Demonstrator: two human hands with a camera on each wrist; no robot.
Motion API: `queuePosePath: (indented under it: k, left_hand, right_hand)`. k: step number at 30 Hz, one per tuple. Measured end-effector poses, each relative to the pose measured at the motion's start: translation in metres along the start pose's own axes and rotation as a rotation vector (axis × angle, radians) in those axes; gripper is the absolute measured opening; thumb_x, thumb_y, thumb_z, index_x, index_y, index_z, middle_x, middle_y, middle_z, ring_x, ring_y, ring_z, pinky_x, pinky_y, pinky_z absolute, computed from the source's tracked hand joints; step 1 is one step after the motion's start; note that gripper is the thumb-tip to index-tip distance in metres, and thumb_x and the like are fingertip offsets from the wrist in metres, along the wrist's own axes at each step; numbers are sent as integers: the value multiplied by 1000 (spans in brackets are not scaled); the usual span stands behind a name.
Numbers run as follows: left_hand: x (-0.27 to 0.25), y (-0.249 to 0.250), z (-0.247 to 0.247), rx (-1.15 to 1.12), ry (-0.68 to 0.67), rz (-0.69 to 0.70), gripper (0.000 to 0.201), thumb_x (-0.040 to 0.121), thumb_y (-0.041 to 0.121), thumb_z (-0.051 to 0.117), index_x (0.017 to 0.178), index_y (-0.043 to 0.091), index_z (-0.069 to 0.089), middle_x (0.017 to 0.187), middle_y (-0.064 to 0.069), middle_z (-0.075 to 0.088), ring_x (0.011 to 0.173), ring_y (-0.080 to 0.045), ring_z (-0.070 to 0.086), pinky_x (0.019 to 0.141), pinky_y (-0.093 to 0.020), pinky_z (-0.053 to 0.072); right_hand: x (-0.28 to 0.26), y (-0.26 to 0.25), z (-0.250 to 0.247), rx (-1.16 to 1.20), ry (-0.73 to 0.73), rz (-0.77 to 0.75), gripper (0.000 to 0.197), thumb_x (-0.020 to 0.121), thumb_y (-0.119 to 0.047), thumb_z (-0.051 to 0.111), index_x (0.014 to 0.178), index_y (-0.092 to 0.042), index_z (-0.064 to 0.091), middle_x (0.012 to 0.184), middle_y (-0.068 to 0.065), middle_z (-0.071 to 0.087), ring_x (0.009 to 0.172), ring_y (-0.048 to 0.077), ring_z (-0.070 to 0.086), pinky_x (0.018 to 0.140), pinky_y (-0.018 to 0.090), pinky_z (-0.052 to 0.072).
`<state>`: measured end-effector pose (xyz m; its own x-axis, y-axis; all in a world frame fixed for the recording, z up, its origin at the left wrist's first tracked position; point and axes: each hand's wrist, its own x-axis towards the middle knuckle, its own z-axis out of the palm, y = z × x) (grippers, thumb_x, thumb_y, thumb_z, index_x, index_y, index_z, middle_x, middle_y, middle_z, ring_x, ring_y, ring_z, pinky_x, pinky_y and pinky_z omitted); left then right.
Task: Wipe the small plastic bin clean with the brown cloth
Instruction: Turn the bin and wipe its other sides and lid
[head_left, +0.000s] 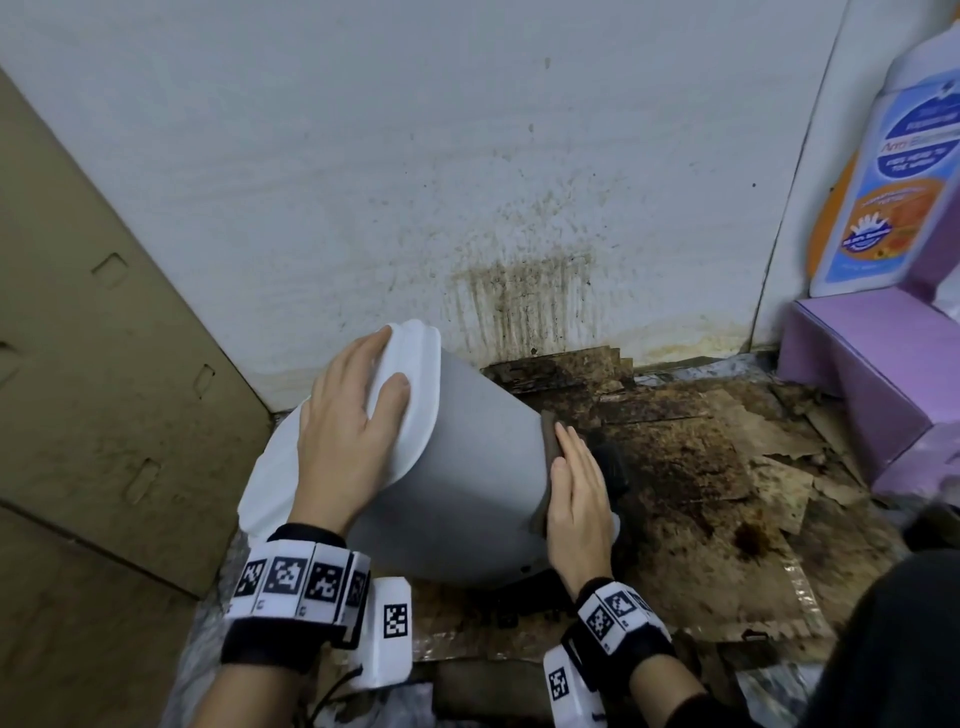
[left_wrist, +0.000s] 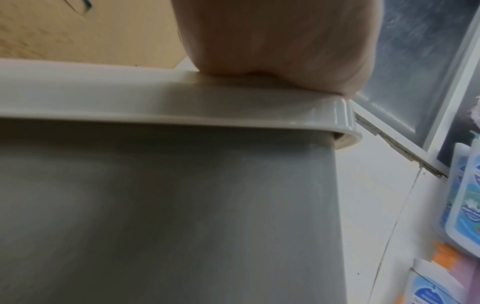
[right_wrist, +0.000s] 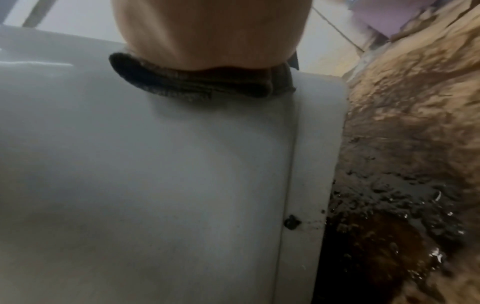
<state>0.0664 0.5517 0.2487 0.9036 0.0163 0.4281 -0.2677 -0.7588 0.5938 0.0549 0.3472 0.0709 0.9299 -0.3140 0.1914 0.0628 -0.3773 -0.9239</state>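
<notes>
At centre of the head view, the small plastic bin (head_left: 483, 483) lies tilted on its side on the floor, grey body toward 4 o'clock, white lid (head_left: 405, 358) toward 10 o'clock; your left hand (head_left: 348, 426) lies flat on the lid, fingers (head_left: 395, 395) straight and slightly spread, thumb side toward 1 o'clock, pressing not gripping; left wrist view shows the palm heel (left_wrist: 272, 51) seated on the lid rim (left_wrist: 182, 98) above the grey wall (left_wrist: 182, 205); your right hand (head_left: 576, 493) lies flat at the bin's base end, fingers (head_left: 569, 441) together and straight, pressing the brown cloth (head_left: 548, 431) against the grey wall; right wrist view shows the cloth (right_wrist: 197, 82) folded under the palm (right_wrist: 207, 30), touching the bin (right_wrist: 155, 185); a dark speck (right_wrist: 292, 222) sits near the seam by the base edge; at 3 o'clock of the bin, stained cardboard (head_left: 727, 467) covers the floor, dark and wet-looking just beside the base; the wall (head_left: 467, 156) at 12 o'clock carries brown streaks (head_left: 519, 296); at 9 o'clock a cardboard box (head_left: 93, 364); at 2 o'clock a purple box (head_left: 872, 379) with a labelled bottle (head_left: 893, 182) above it.
</notes>
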Motion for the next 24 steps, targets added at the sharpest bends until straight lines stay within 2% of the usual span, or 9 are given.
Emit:
queuePosePath:
  k: [5, 8, 12, 16, 19, 21, 24]
  left_hand:
    - [-3, 4, 1, 18, 8, -10, 56, 96, 48, 34, 150, 37, 42, 153, 18, 44, 140, -8, 38, 115, -42, 30]
    - [-3, 4, 1, 20, 13, -32, 56, 95, 47, 35, 150, 38, 42, 153, 18, 43, 140, -9, 38, 115, -41, 30]
    - [-3, 8, 4, 31, 9, -11, 58, 94, 49, 33, 150, 35, 43, 153, 16, 45, 140, -11, 39, 115, -43, 30]
    - [-4, 6, 3, 38, 10, -5, 58, 94, 49, 33, 149, 35, 43, 152, 16, 45, 139, -10, 39, 114, -44, 32]
    - [-3, 1, 0, 36, 17, -20, 57, 96, 48, 34, 150, 35, 42, 153, 16, 44, 140, -10, 39, 115, -41, 31]
    - [-3, 0, 0, 33, 21, -21, 57, 96, 48, 34, 151, 34, 42, 154, 15, 44, 140, -10, 38, 113, -38, 29]
    - [-5, 3, 1, 39, 15, -15, 59, 95, 50, 33, 151, 34, 41, 154, 14, 43, 140, -9, 37, 112, -37, 29]
  right_hand:
    - [-3, -11, 6, 2, 49, 46, 63, 103, -51, 15, 158, -30, 38, 165, -13, 34, 154, 5, 23, 127, 40, 19]
    - [-3, -36, 13, -5, 42, 43, 60, 104, -40, 16, 159, -24, 36, 167, -6, 31, 156, 8, 21, 128, 38, 15]
    - [-1, -94, 17, 21, -82, -55, 59, 105, -38, 16, 162, -28, 27, 170, -11, 21, 157, 3, 11, 129, 32, 9]
    - [10, -138, 9, 187, -300, -162, 51, 112, -32, 16, 162, -30, 26, 169, -17, 18, 154, -6, 7, 127, 22, 5]
    - [25, -140, 8, 212, -439, -199, 50, 113, -28, 18, 163, -28, 22, 171, -12, 15, 155, -3, 5, 129, 28, 5]
    - [33, -137, 14, 109, -432, -287, 55, 110, -36, 16, 164, -27, 20, 172, -10, 15, 157, 1, 6, 130, 36, 8]
    - [50, -135, 22, 31, -399, -327, 59, 105, -39, 16, 162, -28, 27, 166, -11, 31, 154, 5, 23, 127, 42, 20]
